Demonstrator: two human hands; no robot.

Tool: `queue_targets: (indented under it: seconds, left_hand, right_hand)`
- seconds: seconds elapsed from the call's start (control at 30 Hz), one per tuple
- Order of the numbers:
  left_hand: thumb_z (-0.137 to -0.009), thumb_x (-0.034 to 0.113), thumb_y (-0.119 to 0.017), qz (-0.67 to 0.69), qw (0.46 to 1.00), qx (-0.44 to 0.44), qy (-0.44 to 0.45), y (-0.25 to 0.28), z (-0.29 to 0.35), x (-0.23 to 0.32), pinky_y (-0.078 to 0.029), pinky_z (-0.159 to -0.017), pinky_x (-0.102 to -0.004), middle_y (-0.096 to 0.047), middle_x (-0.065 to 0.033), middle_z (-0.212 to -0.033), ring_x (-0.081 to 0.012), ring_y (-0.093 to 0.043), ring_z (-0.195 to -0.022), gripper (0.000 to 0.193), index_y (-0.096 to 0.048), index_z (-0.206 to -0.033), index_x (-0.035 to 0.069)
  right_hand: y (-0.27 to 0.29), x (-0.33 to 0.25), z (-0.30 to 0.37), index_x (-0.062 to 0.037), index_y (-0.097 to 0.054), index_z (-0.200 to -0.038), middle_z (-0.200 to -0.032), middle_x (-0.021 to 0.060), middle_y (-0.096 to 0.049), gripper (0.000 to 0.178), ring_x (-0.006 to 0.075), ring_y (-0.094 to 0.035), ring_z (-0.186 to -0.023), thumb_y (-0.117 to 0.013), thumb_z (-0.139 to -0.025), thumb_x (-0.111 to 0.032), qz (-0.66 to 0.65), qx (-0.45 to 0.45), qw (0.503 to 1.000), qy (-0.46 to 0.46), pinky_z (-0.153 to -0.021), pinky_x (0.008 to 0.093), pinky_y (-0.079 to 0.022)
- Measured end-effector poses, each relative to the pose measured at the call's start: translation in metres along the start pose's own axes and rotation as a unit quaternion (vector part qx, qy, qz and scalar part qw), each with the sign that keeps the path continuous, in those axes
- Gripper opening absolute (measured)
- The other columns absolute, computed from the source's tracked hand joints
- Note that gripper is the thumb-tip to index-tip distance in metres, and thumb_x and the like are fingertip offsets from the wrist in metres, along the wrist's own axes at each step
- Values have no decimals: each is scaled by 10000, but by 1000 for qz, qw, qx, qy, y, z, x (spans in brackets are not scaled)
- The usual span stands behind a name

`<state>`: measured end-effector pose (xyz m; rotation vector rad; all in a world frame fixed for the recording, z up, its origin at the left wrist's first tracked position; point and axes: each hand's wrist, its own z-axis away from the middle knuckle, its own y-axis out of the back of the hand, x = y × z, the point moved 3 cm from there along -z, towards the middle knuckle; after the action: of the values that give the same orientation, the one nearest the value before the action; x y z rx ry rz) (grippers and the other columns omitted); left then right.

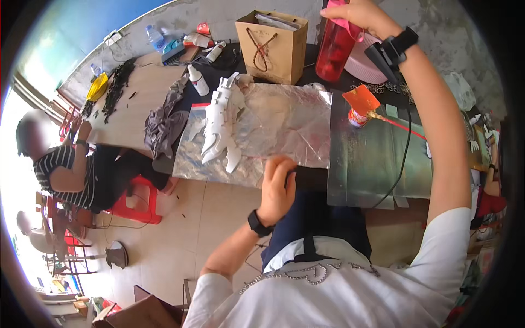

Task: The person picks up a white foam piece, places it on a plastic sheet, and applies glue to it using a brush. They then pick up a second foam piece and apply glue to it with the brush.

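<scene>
My right hand point(361, 13) reaches far forward, its fingers closed at the pink top of a tall translucent red bottle point(332, 54), which leans slightly beside a pink basket point(365, 63). Near the front edge of the table, my left hand point(278, 183) is curled closed; a dark bit shows by its fingers, but I cannot make out what it is. Several white plastic-looking pieces point(221, 123) lie in a pile on a foil-covered sheet point(284, 120), just beyond my left hand.
A brown paper bag point(270, 46) and a white spray bottle point(198, 81) stand at the back. Right of the foil, an orange piece point(361, 99) rests on a small can point(357, 119). A black cable point(406, 156) crosses the green sheet. At left, a person sits on a red stool point(139, 202).
</scene>
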<state>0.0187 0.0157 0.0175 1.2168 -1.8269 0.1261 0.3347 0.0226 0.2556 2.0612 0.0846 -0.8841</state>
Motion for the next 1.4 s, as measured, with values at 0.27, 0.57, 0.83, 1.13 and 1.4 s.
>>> queue_targets:
  seconds: [0.27, 0.57, 0.83, 1.13, 1.4]
  left_hand:
    - [-741, -127, -693, 87, 995, -22, 40, 8, 29, 5, -563, -660, -295, -679, -140, -925, -229, -691, -780, 202, -651, -909, -23]
    - [-637, -19, -817, 96, 972, -28, 214, 27, 39, -20, -537, -700, -301, -651, -92, -966, -222, -658, -831, 255, -710, -851, 66]
    - [-620, -3, -833, 85, 965, -38, 244, 22, 31, -25, -539, -684, -287, -643, -87, -980, -203, -652, -829, 266, -721, -848, 78]
    - [-599, 17, -859, 106, 964, -32, 243, 18, 27, -10, -520, -577, -263, -639, -68, -944, -167, -641, -735, 268, -705, -810, 78]
    - [-586, 22, -876, 134, 981, 19, 137, 36, 27, 25, -489, -538, -235, -616, -64, -880, -140, -622, -690, 298, -672, -802, 48]
  right_hand:
    - [-26, 89, -79, -24, -600, -985, -901, 128, -648, 483, 240, -623, -827, -754, -699, -382, 94, -4, 995, -36, -736, 353, -485]
    - [-83, 170, -140, -44, -567, -1232, -1138, 178, -643, 774, 317, -636, -1043, -772, -660, -524, 222, 78, 970, -60, -896, 381, -502]
    - [-102, 207, -159, 16, -557, -1118, -1055, 223, -631, 768, 322, -631, -1004, -760, -676, -578, 222, 55, 971, -75, -877, 383, -494]
    - [-88, 214, -154, -71, -551, -1254, -1245, 295, -508, 744, 420, -505, -1181, -629, -767, -628, 226, 66, 971, -33, -974, 451, -437]
    - [-20, 102, -70, -7, -650, -998, -895, 89, -683, 263, 185, -617, -822, -621, -902, -250, 209, -133, 969, 9, -742, 326, -487]
